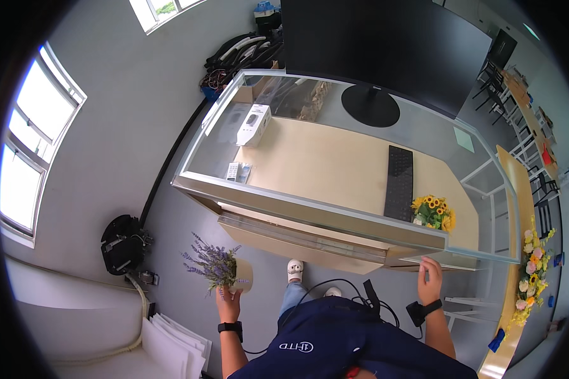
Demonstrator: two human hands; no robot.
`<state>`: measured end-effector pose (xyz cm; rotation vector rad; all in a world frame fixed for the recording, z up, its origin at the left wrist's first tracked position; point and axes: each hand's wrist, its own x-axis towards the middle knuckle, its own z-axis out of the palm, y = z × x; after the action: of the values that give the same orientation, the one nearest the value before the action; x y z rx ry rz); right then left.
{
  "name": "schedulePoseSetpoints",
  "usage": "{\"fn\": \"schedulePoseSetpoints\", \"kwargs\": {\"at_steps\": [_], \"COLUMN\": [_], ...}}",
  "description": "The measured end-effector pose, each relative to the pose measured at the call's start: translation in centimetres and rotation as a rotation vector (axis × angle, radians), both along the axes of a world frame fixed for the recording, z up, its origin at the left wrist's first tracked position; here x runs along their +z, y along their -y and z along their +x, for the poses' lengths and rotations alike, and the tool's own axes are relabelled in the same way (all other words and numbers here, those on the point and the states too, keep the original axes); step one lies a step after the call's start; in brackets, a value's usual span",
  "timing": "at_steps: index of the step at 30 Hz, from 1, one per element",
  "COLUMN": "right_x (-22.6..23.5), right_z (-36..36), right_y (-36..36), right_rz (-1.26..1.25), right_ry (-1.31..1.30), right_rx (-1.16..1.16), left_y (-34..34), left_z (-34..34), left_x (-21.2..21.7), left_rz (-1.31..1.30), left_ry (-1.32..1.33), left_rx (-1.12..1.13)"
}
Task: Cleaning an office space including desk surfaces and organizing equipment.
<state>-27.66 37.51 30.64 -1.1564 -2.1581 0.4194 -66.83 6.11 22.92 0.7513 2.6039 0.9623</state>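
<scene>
My left hand (pixel 227 304) is closed around the side of a cream pot (pixel 243 276) holding a lavender plant (pixel 212 262) with purple flower spikes. The pot is tilted, and the plant leans to the left, over the floor in front of the counter. On the other side, my right hand (pixel 430 280) is raised beside the right end of the counter's front edge. Its fingers are extended and hold nothing that I can see; whether they touch the counter, I cannot tell. The nearest thing beyond that hand is a bunch of small sunflowers (pixel 434 212).
A glass-framed counter (pixel 297 206) spans the front, with a black monitor (pixel 385 47), dark keyboard (pixel 399 183), and white box (pixel 254 126). Black cables (pixel 385 306) hang by my waist. A white sofa (pixel 82 331) stands left; flowers (pixel 531 275) line a wooden table at right.
</scene>
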Motion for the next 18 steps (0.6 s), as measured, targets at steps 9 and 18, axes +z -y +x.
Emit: {"fn": "schedulePoseSetpoints", "kwargs": {"at_steps": [9, 18], "right_x": [2.4, -0.6], "right_z": [-7.3, -9.7], "right_y": [-3.5, -4.8], "right_rz": [0.337, 0.552], "right_ry": [-0.089, -0.065], "right_rx": [0.039, -0.248], "left_y": [0.5, -18.4], "left_z": [-7.6, -17.2], "left_x": [19.2, 31.5], "left_rz": [0.003, 0.198], "left_ry": [-0.448, -0.540], "left_rx": [0.046, -0.162]}}
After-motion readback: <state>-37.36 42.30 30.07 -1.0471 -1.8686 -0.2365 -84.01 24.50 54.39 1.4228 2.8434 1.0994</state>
